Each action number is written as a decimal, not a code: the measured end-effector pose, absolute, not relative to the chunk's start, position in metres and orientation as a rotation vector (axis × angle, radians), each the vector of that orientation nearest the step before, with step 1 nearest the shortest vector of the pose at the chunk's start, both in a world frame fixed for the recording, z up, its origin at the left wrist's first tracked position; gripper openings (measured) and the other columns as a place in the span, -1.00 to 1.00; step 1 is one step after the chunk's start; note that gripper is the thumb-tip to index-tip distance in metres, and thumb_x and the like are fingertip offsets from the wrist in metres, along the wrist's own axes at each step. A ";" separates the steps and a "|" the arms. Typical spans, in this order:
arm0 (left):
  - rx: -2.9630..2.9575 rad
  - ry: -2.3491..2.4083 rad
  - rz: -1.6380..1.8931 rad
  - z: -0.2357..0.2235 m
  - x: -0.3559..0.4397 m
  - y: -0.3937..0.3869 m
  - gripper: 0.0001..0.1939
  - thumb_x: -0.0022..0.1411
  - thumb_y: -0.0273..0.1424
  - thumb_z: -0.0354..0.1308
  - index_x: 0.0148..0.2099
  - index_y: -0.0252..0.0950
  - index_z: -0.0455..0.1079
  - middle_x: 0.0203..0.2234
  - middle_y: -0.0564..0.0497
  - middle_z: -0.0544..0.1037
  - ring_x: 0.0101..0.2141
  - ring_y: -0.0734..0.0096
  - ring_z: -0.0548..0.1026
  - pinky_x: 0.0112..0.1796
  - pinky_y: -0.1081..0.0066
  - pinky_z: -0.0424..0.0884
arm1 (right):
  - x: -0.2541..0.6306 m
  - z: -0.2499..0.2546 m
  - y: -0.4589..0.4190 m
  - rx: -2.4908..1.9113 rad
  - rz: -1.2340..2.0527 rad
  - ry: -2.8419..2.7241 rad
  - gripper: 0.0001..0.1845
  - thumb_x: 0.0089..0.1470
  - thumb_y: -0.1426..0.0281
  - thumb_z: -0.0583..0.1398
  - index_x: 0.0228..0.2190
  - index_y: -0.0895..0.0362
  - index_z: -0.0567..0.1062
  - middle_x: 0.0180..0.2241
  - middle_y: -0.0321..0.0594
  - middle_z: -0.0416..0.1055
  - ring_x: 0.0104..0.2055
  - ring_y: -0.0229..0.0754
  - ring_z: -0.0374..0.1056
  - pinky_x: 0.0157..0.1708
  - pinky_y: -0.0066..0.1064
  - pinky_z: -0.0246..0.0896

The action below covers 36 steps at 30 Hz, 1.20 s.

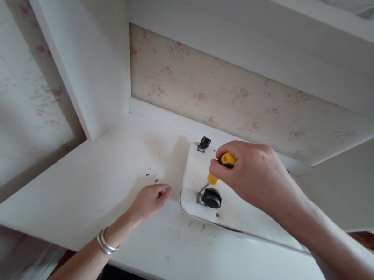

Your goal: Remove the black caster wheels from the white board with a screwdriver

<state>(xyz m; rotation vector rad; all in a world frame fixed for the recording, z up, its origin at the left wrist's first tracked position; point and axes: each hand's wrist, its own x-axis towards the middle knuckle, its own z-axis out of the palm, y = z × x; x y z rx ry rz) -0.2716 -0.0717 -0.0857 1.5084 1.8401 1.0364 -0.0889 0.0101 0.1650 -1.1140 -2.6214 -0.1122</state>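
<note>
My right hand is wrapped round the yellow and black handle of a screwdriver. The screwdriver stands tilted, its metal tip at the mounting plate of a black caster wheel. That caster sits on a white board lying flat, wheels up. A second caster is fixed at the board's far left corner. Left of the board, my left hand rests closed above the desk, fingers curled; whatever they may hold is hidden. Two silver bangles circle that wrist.
Small dark bits lie on the white desk left of the board. A side panel rises on the left and a shelf overhangs the back. Floral wallpaper covers the wall behind.
</note>
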 end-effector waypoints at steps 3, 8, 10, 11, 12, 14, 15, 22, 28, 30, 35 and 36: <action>1.383 1.790 1.097 -0.083 -0.272 -0.066 -0.60 0.33 -0.09 -0.02 -0.25 -0.23 0.53 -0.52 0.08 0.48 -0.48 0.39 0.36 -0.39 0.43 0.18 | -0.087 0.160 0.019 -1.103 -0.179 -2.662 -0.87 0.01 0.33 0.18 -0.51 0.06 0.50 -0.51 -0.31 0.46 -0.50 -0.23 0.27 -0.46 -0.35 0.07; 1.191 1.627 1.156 -0.071 -0.261 -0.044 -0.46 0.29 0.07 -0.07 -0.37 -0.26 0.47 -0.62 0.10 0.34 -0.54 0.39 0.27 -0.46 0.40 0.13 | -0.086 0.165 0.019 -1.049 -0.130 -2.566 -0.87 0.05 0.32 0.19 -0.47 0.03 0.52 -0.44 -0.27 0.53 -0.44 -0.16 0.36 -0.41 -0.32 0.16; 1.115 1.533 1.167 -0.067 -0.253 -0.032 -0.41 0.26 0.13 -0.10 -0.45 -0.26 0.38 -0.66 0.12 0.28 -0.58 0.43 0.22 -0.50 0.40 0.09 | -0.087 0.169 0.015 -1.014 -0.107 -2.538 -0.87 0.05 0.33 0.19 -0.48 0.02 0.53 -0.45 -0.27 0.53 -0.44 -0.17 0.37 -0.40 -0.32 0.17; 1.077 1.484 1.170 -0.065 -0.249 -0.027 -0.40 0.25 0.16 -0.10 -0.49 -0.25 0.32 -0.67 0.13 0.24 -0.59 0.45 0.18 -0.52 0.40 0.07 | -0.088 0.171 0.013 -1.006 -0.093 -2.540 -0.87 0.05 0.33 0.19 -0.49 0.02 0.53 -0.47 -0.29 0.53 -0.46 -0.19 0.36 -0.41 -0.33 0.17; 1.039 1.434 1.168 -0.064 -0.244 -0.023 -0.40 0.23 0.18 -0.12 -0.51 -0.23 0.26 -0.68 0.15 0.19 -0.61 0.48 0.14 -0.53 0.41 0.05 | -0.089 0.172 0.011 -1.008 -0.081 -2.548 -0.87 0.04 0.34 0.19 -0.49 0.02 0.54 -0.49 -0.30 0.51 -0.48 -0.21 0.35 -0.43 -0.35 0.16; 0.974 1.332 1.158 -0.063 -0.237 -0.020 -0.41 0.21 0.20 -0.11 -0.51 -0.22 0.18 -0.68 0.18 0.14 -0.63 0.51 0.07 -0.56 0.42 0.00 | -0.090 0.172 0.010 -1.024 -0.070 -2.576 -0.87 0.03 0.34 0.19 -0.48 0.03 0.54 -0.51 -0.33 0.50 -0.51 -0.24 0.33 -0.44 -0.37 0.15; 0.950 1.283 1.152 -0.063 -0.235 -0.020 -0.42 0.20 0.20 -0.09 -0.49 -0.21 0.16 -0.67 0.19 0.12 -0.63 0.52 0.05 -0.56 0.42 -0.01 | -0.090 0.171 0.010 -1.034 -0.071 -2.589 -0.87 0.03 0.33 0.19 -0.47 0.04 0.55 -0.51 -0.34 0.50 -0.50 -0.24 0.32 -0.44 -0.37 0.14; 0.863 1.068 1.140 -0.064 -0.236 -0.030 -0.54 0.15 0.06 0.13 -0.44 -0.22 0.14 -0.60 0.21 0.09 -0.59 0.57 0.01 -0.55 0.43 -0.12 | -0.087 0.168 0.015 -1.116 -0.074 -2.611 -0.87 0.02 0.31 0.20 -0.46 0.04 0.56 -0.48 -0.33 0.52 -0.47 -0.23 0.35 -0.42 -0.36 0.14; 0.836 1.012 1.167 -0.067 -0.238 -0.028 -0.55 0.14 0.01 0.16 -0.45 -0.22 0.11 -0.60 0.22 0.05 -0.58 0.58 -0.01 -0.54 0.44 -0.14 | -0.087 0.172 0.013 -1.131 -0.085 -2.610 -0.88 0.01 0.31 0.21 -0.46 0.03 0.55 -0.47 -0.31 0.53 -0.45 -0.19 0.37 -0.43 -0.34 0.16; 0.830 1.006 1.168 -0.067 -0.238 -0.028 -0.55 0.14 -0.01 0.17 -0.45 -0.22 0.11 -0.60 0.22 0.05 -0.58 0.58 -0.01 -0.54 0.44 -0.14 | -0.087 0.172 0.013 -1.127 -0.093 -2.613 -0.88 0.01 0.31 0.20 -0.46 0.03 0.55 -0.47 -0.30 0.53 -0.46 -0.19 0.37 -0.44 -0.34 0.16; 0.822 0.997 1.175 -0.068 -0.239 -0.028 -0.56 0.14 -0.01 0.18 -0.45 -0.23 0.13 -0.60 0.22 0.08 -0.59 0.59 0.00 -0.54 0.45 -0.12 | -0.087 0.172 0.012 -1.117 -0.117 -2.623 -0.86 0.02 0.30 0.20 -0.46 0.04 0.56 -0.48 -0.28 0.52 -0.47 -0.19 0.37 -0.46 -0.34 0.15; 0.821 0.996 1.177 -0.068 -0.239 -0.028 -0.56 0.13 -0.01 0.18 -0.45 -0.23 0.14 -0.60 0.21 0.08 -0.59 0.60 0.00 -0.54 0.45 -0.12 | -0.087 0.172 0.012 -1.126 -0.119 -2.625 -0.86 0.02 0.30 0.20 -0.46 0.04 0.56 -0.48 -0.28 0.52 -0.47 -0.19 0.37 -0.46 -0.34 0.15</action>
